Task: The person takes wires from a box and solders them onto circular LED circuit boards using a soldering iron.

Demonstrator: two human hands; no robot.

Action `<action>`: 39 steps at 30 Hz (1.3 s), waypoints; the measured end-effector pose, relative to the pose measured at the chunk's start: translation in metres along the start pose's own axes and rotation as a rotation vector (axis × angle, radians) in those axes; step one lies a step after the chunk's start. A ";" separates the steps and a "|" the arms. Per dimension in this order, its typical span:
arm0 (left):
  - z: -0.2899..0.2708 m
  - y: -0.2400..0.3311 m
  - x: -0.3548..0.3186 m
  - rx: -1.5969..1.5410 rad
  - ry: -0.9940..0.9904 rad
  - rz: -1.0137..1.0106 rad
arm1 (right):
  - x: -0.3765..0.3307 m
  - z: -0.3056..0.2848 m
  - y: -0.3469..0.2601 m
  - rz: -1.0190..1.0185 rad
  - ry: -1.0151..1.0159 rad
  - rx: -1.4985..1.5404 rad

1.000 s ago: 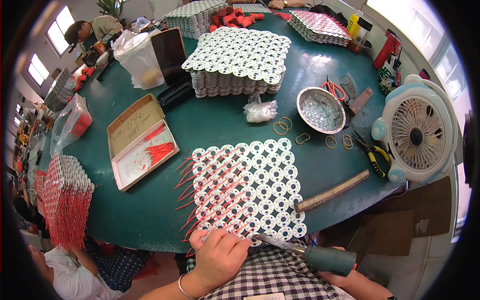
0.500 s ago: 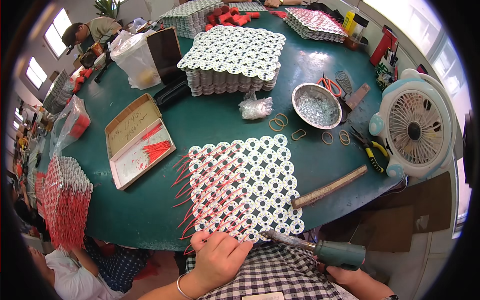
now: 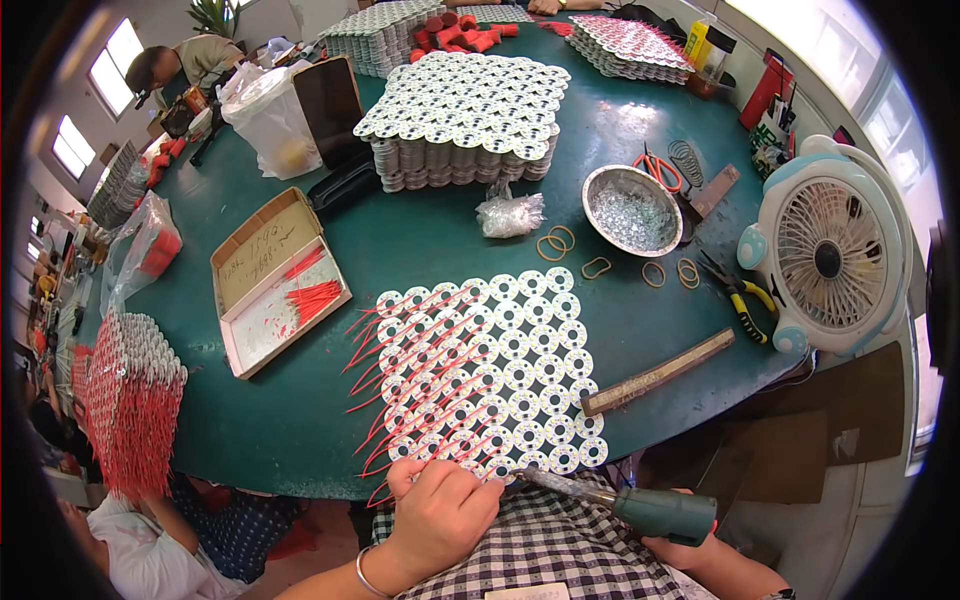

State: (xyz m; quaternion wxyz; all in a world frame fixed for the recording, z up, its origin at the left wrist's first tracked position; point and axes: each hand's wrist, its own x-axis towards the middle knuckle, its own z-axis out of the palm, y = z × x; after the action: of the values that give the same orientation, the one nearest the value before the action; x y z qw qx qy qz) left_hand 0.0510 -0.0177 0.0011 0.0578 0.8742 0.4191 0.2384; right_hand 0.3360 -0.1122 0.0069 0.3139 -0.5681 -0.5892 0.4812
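LED disc panel (image 3: pixel 519 385) lies at the near edge of the green surface (image 3: pixel 290 430), red wires (image 3: pixel 366 404) trailing off its left columns. Over the last half second the soldering iron (image 3: pixel 660 512) has shifted slightly left, its tip now at the front row, just beside the fingertips of the left hand (image 3: pixel 440 510); tool and fingers thus meet at one spot. The right hand (image 3: pixel 685 545) is wrapped round the iron's handle; whether the left grip pinches a wire, I cannot tell. Beyond sit a cardboard box (image 3: pixel 265 235), a metal bowl (image 3: pixel 600 238) and stacked LED panels (image 3: pixel 465 165).
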 end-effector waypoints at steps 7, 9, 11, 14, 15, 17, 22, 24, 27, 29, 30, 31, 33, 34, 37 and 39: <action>0.004 0.000 0.000 -0.002 0.011 -0.012 | 0.006 -0.001 0.010 -0.149 -0.015 0.119; 0.004 0.001 0.001 0.001 0.013 -0.012 | 0.005 -0.005 0.015 -0.180 -0.050 0.048; 0.005 0.001 0.002 -0.002 0.017 -0.008 | -0.007 0.002 0.017 0.167 0.078 0.662; 0.004 0.000 0.003 -0.004 0.021 -0.012 | 0.026 0.007 -0.005 0.106 0.250 0.811; 0.002 -0.001 0.000 0.011 0.015 -0.033 | 0.045 0.014 -0.014 0.012 0.305 0.814; -0.005 0.000 0.003 0.000 0.017 -0.050 | 0.058 0.020 -0.026 -0.087 0.316 0.848; -0.043 -0.013 0.019 -0.793 0.002 0.054 | 0.068 0.028 -0.030 -0.035 0.301 0.867; -0.072 -0.007 0.039 -1.376 -0.041 0.181 | 0.068 0.028 -0.021 -0.042 0.362 0.811; -0.077 0.021 0.054 -1.747 0.145 0.623 | 0.066 0.022 -0.012 -0.077 0.360 0.829; -0.081 0.030 0.063 -1.811 0.244 0.692 | 0.069 0.026 -0.006 -0.094 0.350 0.810; -0.082 0.035 0.066 -1.909 0.328 0.773 | 0.070 0.027 -0.005 -0.098 0.379 0.779; -0.082 0.039 0.066 -1.898 0.337 0.766 | 0.072 0.028 -0.008 -0.097 0.364 0.781; -0.079 0.046 0.062 -2.069 0.454 0.720 | 0.075 0.031 -0.014 -0.059 0.420 0.775; -0.068 0.041 0.071 -1.929 0.550 0.903 | 0.077 0.032 -0.014 -0.049 0.431 0.777; -0.067 0.057 0.075 -2.041 0.705 0.894 | 0.078 0.031 -0.011 -0.076 0.433 0.806; -0.066 0.055 0.077 -2.021 0.732 0.903 | 0.077 0.034 -0.016 -0.061 0.452 0.792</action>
State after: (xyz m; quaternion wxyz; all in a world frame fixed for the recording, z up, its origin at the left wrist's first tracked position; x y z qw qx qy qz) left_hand 0.1005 -0.0010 0.1048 0.5133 0.3789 -0.3192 0.7008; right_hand 0.2870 -0.0429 -0.0035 0.6417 -0.4775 -0.2931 0.5237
